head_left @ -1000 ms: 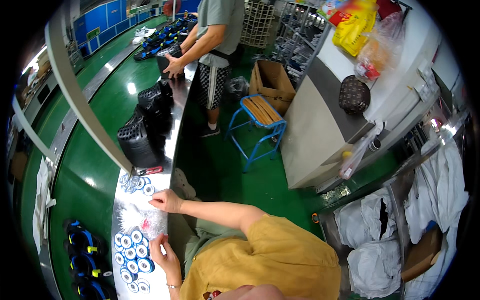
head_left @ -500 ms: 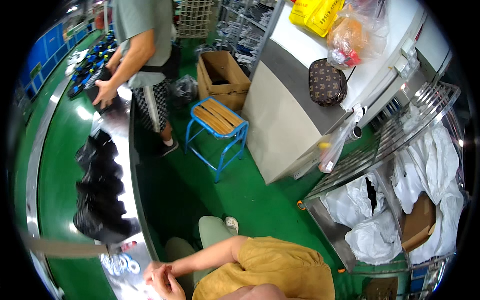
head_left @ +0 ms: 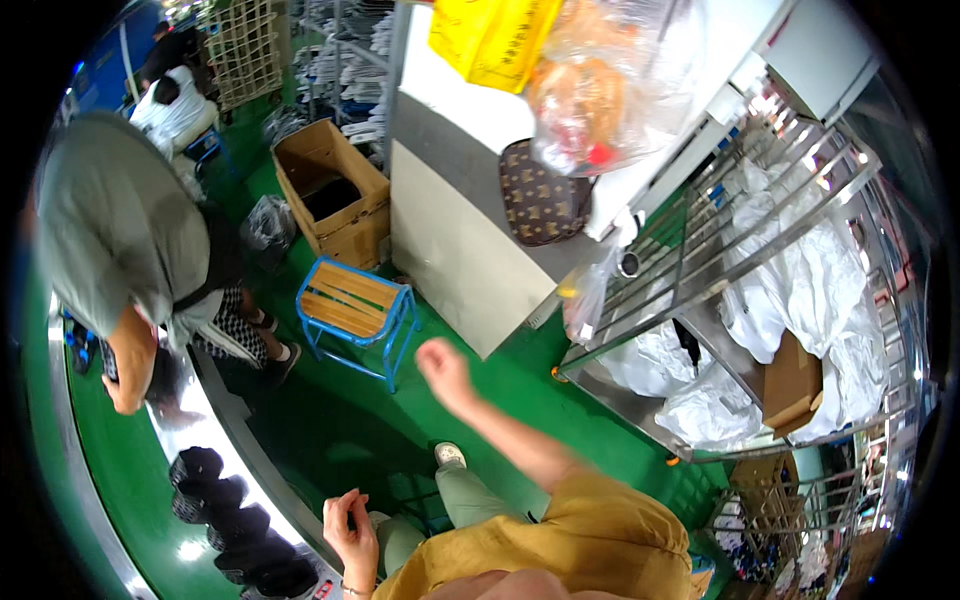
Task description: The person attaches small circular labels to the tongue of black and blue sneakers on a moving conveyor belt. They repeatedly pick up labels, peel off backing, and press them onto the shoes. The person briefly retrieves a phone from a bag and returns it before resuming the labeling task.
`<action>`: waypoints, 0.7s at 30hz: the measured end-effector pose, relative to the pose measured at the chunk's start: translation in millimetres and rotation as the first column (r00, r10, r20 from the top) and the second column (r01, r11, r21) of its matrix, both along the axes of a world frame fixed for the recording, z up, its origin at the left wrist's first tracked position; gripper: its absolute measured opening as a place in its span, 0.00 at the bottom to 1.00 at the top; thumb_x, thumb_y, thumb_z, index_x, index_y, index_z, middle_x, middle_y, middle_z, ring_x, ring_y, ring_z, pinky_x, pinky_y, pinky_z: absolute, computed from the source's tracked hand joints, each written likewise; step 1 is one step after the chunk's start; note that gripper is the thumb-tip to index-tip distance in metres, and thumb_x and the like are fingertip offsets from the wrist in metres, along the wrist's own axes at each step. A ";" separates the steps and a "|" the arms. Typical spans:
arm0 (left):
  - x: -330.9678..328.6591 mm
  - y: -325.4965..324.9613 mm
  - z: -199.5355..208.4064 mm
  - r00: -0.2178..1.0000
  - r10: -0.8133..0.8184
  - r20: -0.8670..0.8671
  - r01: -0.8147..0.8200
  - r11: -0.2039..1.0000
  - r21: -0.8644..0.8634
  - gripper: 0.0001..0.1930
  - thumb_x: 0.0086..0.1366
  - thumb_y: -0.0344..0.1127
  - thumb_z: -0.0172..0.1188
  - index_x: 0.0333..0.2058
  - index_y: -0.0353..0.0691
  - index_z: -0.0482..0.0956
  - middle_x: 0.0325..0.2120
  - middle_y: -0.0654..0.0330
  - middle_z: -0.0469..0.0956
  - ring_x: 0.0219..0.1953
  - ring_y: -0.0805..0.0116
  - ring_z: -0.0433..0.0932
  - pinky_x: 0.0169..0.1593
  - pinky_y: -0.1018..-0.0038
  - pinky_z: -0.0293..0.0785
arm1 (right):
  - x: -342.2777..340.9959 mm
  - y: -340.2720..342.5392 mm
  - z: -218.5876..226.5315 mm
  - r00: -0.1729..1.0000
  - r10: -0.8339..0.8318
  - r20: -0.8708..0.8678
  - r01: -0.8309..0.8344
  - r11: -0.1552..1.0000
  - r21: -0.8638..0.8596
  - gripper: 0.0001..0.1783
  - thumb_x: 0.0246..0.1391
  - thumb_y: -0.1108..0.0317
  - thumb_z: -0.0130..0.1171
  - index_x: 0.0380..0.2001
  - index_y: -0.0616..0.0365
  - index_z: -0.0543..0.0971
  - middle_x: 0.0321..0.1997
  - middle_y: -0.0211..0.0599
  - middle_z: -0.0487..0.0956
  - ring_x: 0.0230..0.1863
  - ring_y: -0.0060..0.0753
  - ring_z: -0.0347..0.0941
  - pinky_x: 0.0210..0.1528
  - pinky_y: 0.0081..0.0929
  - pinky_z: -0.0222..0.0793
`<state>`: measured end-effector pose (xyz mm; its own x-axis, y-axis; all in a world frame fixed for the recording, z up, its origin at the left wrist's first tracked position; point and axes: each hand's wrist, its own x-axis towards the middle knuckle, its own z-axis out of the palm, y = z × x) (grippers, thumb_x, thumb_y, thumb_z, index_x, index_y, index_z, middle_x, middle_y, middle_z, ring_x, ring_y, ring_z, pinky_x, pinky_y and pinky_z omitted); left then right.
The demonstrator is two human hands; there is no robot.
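Note:
My left hand (head_left: 352, 535), with a thin band at the wrist, is held low beside my lap. Its fingers are loosely bent, a dark gap shows between thumb and fingers, and I see nothing held. Stretched out ahead over the floor, my right hand (head_left: 445, 375) is somewhat blurred; its fingers look folded into a fist with no object showing. Left of my left hand, several black, soft-looking pieces (head_left: 222, 503) stand in a row along the metal edge (head_left: 215, 400) of a green conveyor belt (head_left: 130, 465); their exact kind is unclear.
A co-worker in grey (head_left: 130, 215) bends over the belt at left. Ahead stand a blue-framed stool (head_left: 348, 300), an open carton (head_left: 345, 215) and a cabinet (head_left: 465, 240) bearing a patterned brown bag (head_left: 545, 195). A metal rack (head_left: 745, 265) with white bags stands at right.
My hands, together near the belt's edge before, have come apart. The right has swung forward and right; the left stays low. The view has turned right, and the co-worker bends lower.

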<state>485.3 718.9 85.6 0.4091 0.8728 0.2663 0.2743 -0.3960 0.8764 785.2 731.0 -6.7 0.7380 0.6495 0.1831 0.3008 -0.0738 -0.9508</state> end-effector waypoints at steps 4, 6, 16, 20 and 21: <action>62.5 15.1 37.7 0.988 -0.151 -0.018 0.151 0.988 -0.017 0.08 0.57 0.16 0.55 0.34 0.33 0.76 0.25 0.55 0.77 0.28 0.64 0.75 0.31 0.74 0.71 | 153.0 -41.9 98.8 0.849 -0.473 0.234 0.431 0.878 0.209 0.07 0.55 0.73 0.57 0.38 0.60 0.74 0.27 0.32 0.73 0.29 0.22 0.67 0.32 0.21 0.66; 97.3 20.8 47.4 0.981 -0.196 0.008 0.195 0.981 0.017 0.07 0.58 0.17 0.55 0.35 0.33 0.77 0.26 0.56 0.77 0.28 0.66 0.76 0.31 0.75 0.71 | 215.9 -56.5 125.6 0.709 -0.606 0.361 0.495 0.792 0.357 0.14 0.52 0.73 0.60 0.42 0.62 0.73 0.31 0.33 0.71 0.31 0.24 0.67 0.34 0.23 0.67; 207.8 18.8 52.9 0.946 -0.324 0.013 0.324 0.945 -0.033 0.06 0.57 0.21 0.58 0.34 0.32 0.78 0.25 0.54 0.77 0.27 0.64 0.76 0.31 0.74 0.72 | 296.2 -44.3 200.2 0.778 -0.330 0.534 0.388 0.922 0.004 0.12 0.42 0.67 0.65 0.20 0.63 0.74 0.27 0.44 0.72 0.26 0.47 0.72 0.32 0.37 0.69; 252.5 47.8 62.6 0.901 -0.428 -0.069 0.434 0.890 0.140 0.10 0.55 0.21 0.59 0.37 0.33 0.76 0.29 0.52 0.76 0.32 0.54 0.73 0.38 0.65 0.71 | 239.6 -33.8 209.3 0.779 -0.176 0.602 0.281 0.956 -0.085 0.19 0.42 0.62 0.67 0.20 0.63 0.67 0.26 0.48 0.73 0.26 0.53 0.72 0.29 0.43 0.67; 263.2 56.4 65.3 0.886 -0.459 -0.071 0.464 0.869 0.170 0.12 0.55 0.22 0.59 0.40 0.33 0.75 0.33 0.50 0.76 0.35 0.51 0.73 0.40 0.63 0.70 | 221.8 -30.8 221.5 0.816 -0.106 0.569 0.188 0.978 -0.088 0.19 0.44 0.62 0.66 0.20 0.63 0.67 0.24 0.48 0.73 0.25 0.54 0.72 0.27 0.42 0.66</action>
